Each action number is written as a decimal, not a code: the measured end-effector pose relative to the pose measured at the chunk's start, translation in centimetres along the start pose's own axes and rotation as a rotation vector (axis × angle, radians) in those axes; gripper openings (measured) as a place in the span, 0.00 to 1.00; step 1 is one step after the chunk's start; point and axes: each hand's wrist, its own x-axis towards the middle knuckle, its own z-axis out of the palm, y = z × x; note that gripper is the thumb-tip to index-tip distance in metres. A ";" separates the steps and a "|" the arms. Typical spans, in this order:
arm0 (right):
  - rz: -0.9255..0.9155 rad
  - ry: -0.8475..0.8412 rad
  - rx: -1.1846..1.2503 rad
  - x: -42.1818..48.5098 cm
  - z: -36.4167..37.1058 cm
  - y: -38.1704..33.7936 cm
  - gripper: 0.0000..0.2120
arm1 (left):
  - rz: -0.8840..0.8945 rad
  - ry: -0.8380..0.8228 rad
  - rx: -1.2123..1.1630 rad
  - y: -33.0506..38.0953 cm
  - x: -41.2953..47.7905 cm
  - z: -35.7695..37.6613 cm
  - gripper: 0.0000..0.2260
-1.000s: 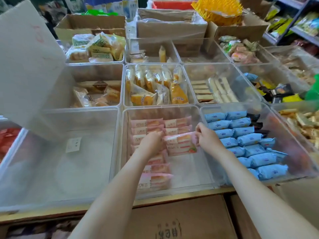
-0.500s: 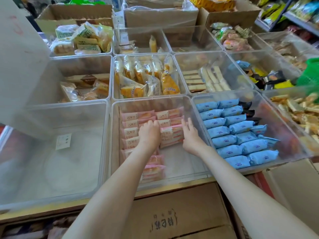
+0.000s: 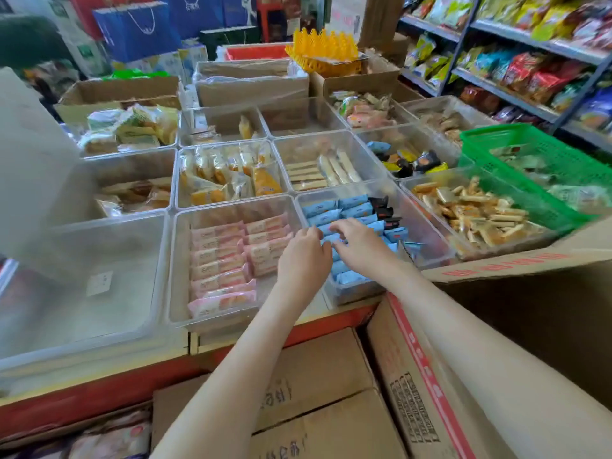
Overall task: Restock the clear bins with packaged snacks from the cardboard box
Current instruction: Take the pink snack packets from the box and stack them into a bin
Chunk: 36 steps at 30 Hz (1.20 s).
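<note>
Both sets of fingers curl loosely onto the blue snack packets [image 3: 356,210]; whether either pinches one cannot be told. The left hand [image 3: 304,256] and right hand [image 3: 362,248] sit side by side over that clear bin [image 3: 430,236]. At nine o'clock lies the bin of pink packets [image 3: 228,260]. The step looks like tidying rows; next likely calls for reaching to the cardboard box [image 3: 530,309] at four o'clock.
</note>
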 end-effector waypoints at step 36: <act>0.376 -0.328 0.278 -13.0 3.5 29.6 0.15 | -0.237 -0.359 0.491 15.4 -12.2 29.5 0.25</act>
